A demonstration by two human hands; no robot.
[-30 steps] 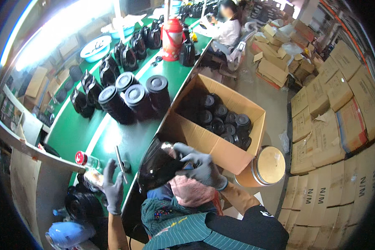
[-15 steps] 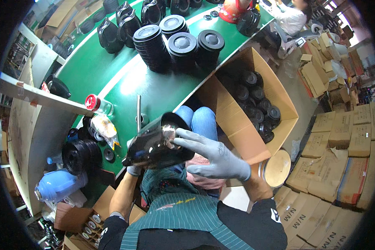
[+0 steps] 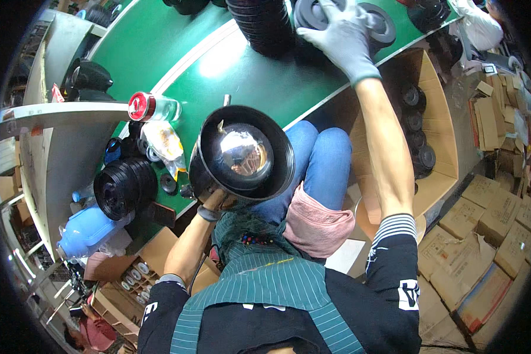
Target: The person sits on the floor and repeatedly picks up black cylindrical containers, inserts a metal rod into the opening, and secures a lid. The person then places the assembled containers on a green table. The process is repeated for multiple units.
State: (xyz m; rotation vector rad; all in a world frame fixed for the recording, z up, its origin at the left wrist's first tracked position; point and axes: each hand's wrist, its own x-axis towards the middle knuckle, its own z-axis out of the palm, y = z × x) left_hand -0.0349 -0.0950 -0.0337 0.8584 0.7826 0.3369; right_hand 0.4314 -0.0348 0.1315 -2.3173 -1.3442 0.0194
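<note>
Over my lap, my left hand (image 3: 211, 207) is closed around the side of a black jug body (image 3: 286, 171), its fingers partly hidden beneath it. The jug's wide round opening faces up, and a mirror-bright rounded liner (image 3: 245, 150) shows inside. My right hand (image 3: 345, 41), in a grey glove, stretches far out to the stacked black round caps on the bench. Its thumb and fingers are spread over the top cap (image 3: 308, 16) of one stack, touching or just above it. Beside it stands another stack (image 3: 380, 26), and to the left a taller one (image 3: 259, 26).
On the green bench (image 3: 236, 76) lie a red-lidded clear jar (image 3: 153, 107) and a plastic bag (image 3: 162, 144). Black rings (image 3: 124, 189) and a blue bottle (image 3: 88, 230) are at the left. An open carton (image 3: 439, 124) of black parts stands right of my knees.
The jug body has turned from lying sideways to opening upward. My right hand has left it and reached forward to the cap stacks. The whole view has shifted.
</note>
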